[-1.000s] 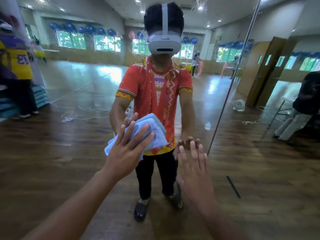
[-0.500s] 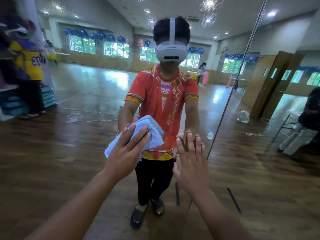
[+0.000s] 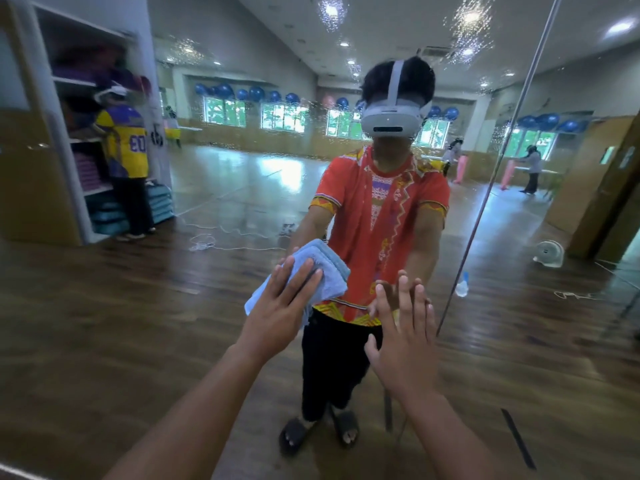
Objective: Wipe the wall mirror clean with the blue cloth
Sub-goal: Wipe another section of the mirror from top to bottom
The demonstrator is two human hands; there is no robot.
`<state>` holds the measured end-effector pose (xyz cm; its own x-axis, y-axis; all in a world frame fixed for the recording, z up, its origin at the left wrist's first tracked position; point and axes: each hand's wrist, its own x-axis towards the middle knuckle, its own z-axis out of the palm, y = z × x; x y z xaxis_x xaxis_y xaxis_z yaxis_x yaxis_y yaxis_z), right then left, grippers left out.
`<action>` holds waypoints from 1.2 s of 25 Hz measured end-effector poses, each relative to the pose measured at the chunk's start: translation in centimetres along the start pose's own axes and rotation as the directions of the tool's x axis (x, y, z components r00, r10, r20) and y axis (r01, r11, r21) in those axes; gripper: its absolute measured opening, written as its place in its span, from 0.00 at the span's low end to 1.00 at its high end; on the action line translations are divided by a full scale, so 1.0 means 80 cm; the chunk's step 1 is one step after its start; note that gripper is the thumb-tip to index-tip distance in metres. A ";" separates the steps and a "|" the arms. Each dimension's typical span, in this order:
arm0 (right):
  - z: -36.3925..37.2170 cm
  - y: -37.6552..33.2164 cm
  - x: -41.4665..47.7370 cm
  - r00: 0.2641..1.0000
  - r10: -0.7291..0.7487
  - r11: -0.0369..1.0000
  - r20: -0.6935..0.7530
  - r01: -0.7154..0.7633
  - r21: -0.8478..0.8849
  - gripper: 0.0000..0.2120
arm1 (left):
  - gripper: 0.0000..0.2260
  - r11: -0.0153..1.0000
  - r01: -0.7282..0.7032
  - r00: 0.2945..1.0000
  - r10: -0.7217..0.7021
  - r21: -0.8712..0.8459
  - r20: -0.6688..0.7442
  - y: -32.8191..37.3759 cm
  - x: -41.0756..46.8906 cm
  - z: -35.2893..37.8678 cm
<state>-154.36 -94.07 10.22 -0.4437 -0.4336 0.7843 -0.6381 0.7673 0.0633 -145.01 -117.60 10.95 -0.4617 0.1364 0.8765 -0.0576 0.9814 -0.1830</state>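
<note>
Flat-fingered, the left hand presses a folded light-blue cloth, half hidden beneath it, to the glass wall mirror. The right hand rests flat on it, grasping nothing.

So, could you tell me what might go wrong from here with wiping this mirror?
The bare right hand lies flat on the mirror, so it may leave smears on the glass. The left hand only presses the blue cloth with straight fingers, no real grip, so the cloth could slip down. The droplets sit high up, well above the cloth, and may be missed.
</note>
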 end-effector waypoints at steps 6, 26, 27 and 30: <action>0.001 -0.031 0.003 0.997 -0.070 0.997 -0.024 0.070 -0.029 0.47 | 0.25 0.999 0.003 1.000 -0.003 -0.033 0.005 -0.018 -0.011 -0.005; 0.075 -0.340 0.075 0.994 -0.068 0.997 -0.083 0.065 -0.037 0.45 | 0.24 1.000 0.022 1.000 -0.022 0.009 -0.007 -0.323 -0.134 -0.069; 0.075 -0.346 0.076 0.995 -0.062 0.998 -0.074 0.060 -0.037 0.45 | 0.24 1.000 0.029 1.000 -0.029 0.007 0.002 -0.329 -0.138 -0.073; 0.074 -0.355 0.078 0.998 -0.057 0.997 -0.040 0.055 -0.045 0.45 | 0.28 0.998 0.064 0.998 -0.064 -0.004 0.028 -0.347 -0.149 -0.084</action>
<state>-142.70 -121.39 9.69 -0.3811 -0.4576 0.8033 -0.6326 0.7627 0.1344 -131.97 -145.59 8.53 -0.4821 0.0695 0.8733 -0.0836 0.9886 -0.1249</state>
